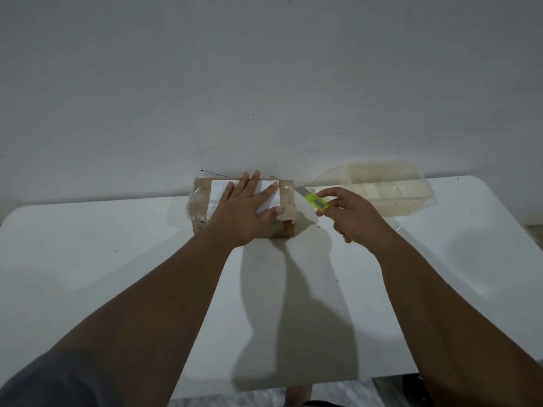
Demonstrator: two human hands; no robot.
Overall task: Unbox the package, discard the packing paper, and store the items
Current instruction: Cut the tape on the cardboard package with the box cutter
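Note:
A small brown cardboard package [199, 201] wrapped in clear tape, with a white label on top, sits at the far edge of the white table [117, 259] against the wall. My left hand [246, 210] lies flat on its top, fingers spread, pressing it down. My right hand [352, 215] grips a yellow-green utility knife [316, 201] just right of the package. Its blade is extended and points at the package's upper right corner, close to the tape.
A clear plastic storage bin [382, 189] with dividers stands at the back right of the table, touching the wall. The grey wall rises directly behind the package. Floor shows below the table's near edge.

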